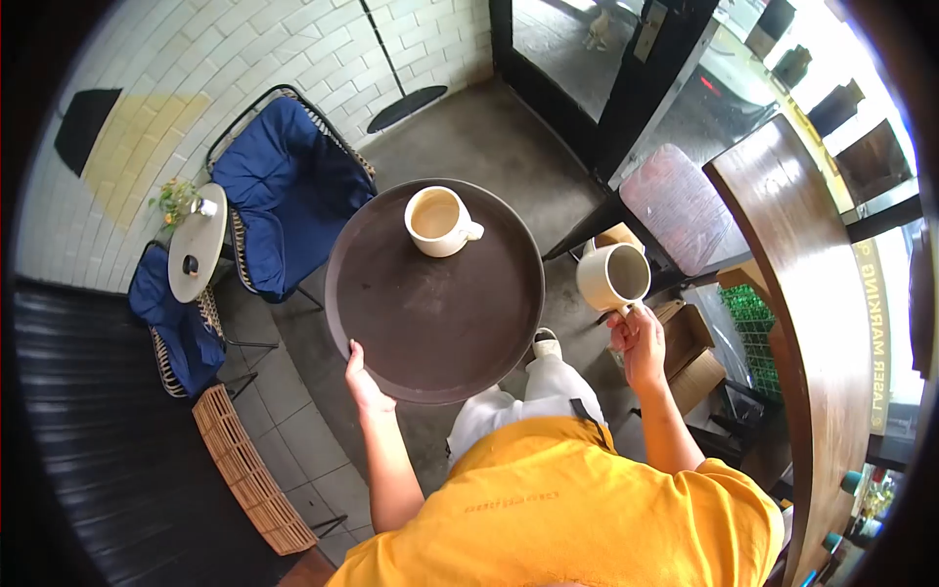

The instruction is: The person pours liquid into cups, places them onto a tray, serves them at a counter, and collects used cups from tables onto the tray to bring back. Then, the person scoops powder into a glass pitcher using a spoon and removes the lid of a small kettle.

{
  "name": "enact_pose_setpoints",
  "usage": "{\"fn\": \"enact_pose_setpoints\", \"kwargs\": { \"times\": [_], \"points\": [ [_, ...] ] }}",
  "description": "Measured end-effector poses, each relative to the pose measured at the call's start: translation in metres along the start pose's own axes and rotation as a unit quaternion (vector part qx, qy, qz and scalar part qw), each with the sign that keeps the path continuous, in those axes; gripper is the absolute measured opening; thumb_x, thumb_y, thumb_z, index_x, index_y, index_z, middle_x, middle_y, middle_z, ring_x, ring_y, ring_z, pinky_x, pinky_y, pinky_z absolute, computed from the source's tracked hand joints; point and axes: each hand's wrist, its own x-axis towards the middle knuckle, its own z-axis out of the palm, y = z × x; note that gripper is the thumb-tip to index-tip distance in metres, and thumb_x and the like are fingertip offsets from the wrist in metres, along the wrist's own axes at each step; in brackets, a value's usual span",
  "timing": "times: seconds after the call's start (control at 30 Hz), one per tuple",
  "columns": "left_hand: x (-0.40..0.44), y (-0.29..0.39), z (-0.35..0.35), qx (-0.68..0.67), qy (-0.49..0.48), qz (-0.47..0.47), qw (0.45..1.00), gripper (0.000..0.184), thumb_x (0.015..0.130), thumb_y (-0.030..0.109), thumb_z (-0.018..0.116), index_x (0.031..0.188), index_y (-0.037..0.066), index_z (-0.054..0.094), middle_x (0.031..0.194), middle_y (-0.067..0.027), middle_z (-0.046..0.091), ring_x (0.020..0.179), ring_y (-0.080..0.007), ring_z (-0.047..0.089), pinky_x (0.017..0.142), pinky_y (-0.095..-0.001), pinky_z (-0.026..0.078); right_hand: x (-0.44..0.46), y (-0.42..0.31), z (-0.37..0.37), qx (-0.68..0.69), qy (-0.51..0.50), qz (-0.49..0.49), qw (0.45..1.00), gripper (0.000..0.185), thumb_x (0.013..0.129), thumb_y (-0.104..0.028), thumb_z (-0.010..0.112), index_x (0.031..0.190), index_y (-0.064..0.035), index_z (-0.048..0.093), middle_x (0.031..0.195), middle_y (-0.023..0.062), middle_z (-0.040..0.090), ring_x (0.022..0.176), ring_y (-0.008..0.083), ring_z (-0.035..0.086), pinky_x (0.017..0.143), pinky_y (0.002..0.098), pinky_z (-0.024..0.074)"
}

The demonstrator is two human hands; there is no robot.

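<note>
A round brown tray (430, 328) is held level in front of me by my left hand (368, 383), whose thumb lies over the near-left rim while the other fingers are hidden beneath. On the tray's far part stands a cream mug (436, 223), upright, with its handle toward the right. Off the tray's right side, my right hand (641, 342) is closed on the handle of another cream mug (608, 278). This mug looks hollow inside and is apart from the tray. A small loop, like another handle, sticks out on its far left side; I cannot tell if a second mug is stacked there.
Blue-cushioned chairs (284, 186) and a small round table (199, 256) with flowers (176, 201) stand at left. A wooden counter (797, 245) runs along the right, with a padded stool (677, 207) and cardboard boxes (690, 342) beside it. Ahead is a dark-framed glass door (577, 59).
</note>
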Motion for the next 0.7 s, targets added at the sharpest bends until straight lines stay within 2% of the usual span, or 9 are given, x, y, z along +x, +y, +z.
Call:
{"fn": "enact_pose_setpoints", "kwargs": {
  "times": [0.1,0.2,0.27,0.33,0.43,0.57,0.63,0.7],
  "points": [
    [-0.019,0.002,0.013,-0.041,-0.017,-0.012,0.999,0.046,0.104,0.035,0.041,0.134,0.002,0.05,0.132,-0.0145,0.058,0.119,-0.0309,0.057,0.102,-0.0442,0.046,-0.019,-0.036,0.042,-0.034,-0.085,-0.008,0.996,0.03,0.099,-0.027,0.045,0.098,-0.0017,0.061,0.084,0.0036,0.064,0.062,0.0048,0.046,0.055,0.0205,0.0358],
    [-0.032,0.003,0.02,-0.055,-0.002,-0.036,0.998,0.047,0.103,0.036,0.041,0.134,0.002,0.051,0.132,-0.0145,0.057,0.12,-0.0314,0.057,0.102,-0.0455,0.046,-0.026,-0.047,0.079,-0.098,-0.211,-0.016,0.972,0.029,0.103,-0.024,0.044,0.101,-0.0018,0.063,0.087,0.0024,0.066,0.062,0.0047,0.049,0.057,0.0205,0.0411],
    [-0.04,0.004,0.027,-0.064,-0.006,-0.022,0.998,0.047,0.103,0.038,0.042,0.133,0.003,0.051,0.133,-0.0142,0.058,0.12,-0.0317,0.057,0.102,-0.0465,0.046,-0.032,-0.048,0.107,-0.074,-0.259,0.006,0.963,0.032,0.105,-0.024,0.042,0.101,-0.0013,0.064,0.086,0.0026,0.067,0.063,0.0048,0.051,0.058,0.0213,0.0436],
    [-0.05,0.007,0.034,-0.054,0.002,-0.015,0.998,0.047,0.103,0.038,0.042,0.133,0.003,0.052,0.133,-0.0137,0.057,0.12,-0.0317,0.057,0.102,-0.0463,0.046,-0.037,-0.05,0.131,-0.123,-0.318,0.018,0.94,0.036,0.105,-0.027,0.041,0.099,-0.0003,0.064,0.079,0.0007,0.063,0.062,0.0048,0.052,0.059,0.0224,0.0453],
    [-0.055,0.004,0.034,-0.066,0.004,-0.009,0.998,0.046,0.103,0.037,0.042,0.132,0.004,0.053,0.131,-0.0128,0.059,0.12,-0.0303,0.057,0.101,-0.046,0.046,-0.036,-0.033,0.149,-0.202,-0.364,0.052,0.908,0.037,0.105,-0.027,0.043,0.092,-0.0025,0.067,0.072,0.0004,0.06,0.063,0.0053,0.053,0.059,0.024,0.046],
    [-0.059,0.001,0.037,-0.08,-0.003,0.016,0.997,0.045,0.104,0.037,0.041,0.131,0.004,0.053,0.13,-0.0123,0.06,0.118,-0.0286,0.059,0.101,-0.0441,0.047,-0.033,-0.023,0.159,-0.254,-0.402,0.045,0.878,0.039,0.104,-0.03,0.044,0.094,-0.0003,0.067,0.066,0.0023,0.059,0.06,0.0086,0.055,0.059,0.0268,0.0466],
    [-0.061,0.001,0.04,-0.086,-0.001,0.021,0.996,0.045,0.104,0.036,0.04,0.131,0.003,0.053,0.13,-0.0122,0.06,0.118,-0.0281,0.059,0.101,-0.0433,0.047,-0.026,-0.02,0.161,-0.28,-0.443,0.039,0.851,0.038,0.106,-0.029,0.04,0.103,0.0012,0.064,0.09,0.003,0.068,0.065,0.0068,0.054,0.062,0.0237,0.048],
    [-0.065,0.0,0.042,-0.09,0.002,0.024,0.996,0.045,0.104,0.036,0.04,0.132,0.003,0.053,0.13,-0.0122,0.06,0.118,-0.0276,0.059,0.101,-0.0426,0.047,-0.02,-0.022,0.163,-0.285,-0.458,0.037,0.841,0.039,0.106,-0.029,0.04,0.103,0.0015,0.064,0.091,0.0035,0.068,0.065,0.0069,0.054,0.062,0.0239,0.0482]
  ]
}}
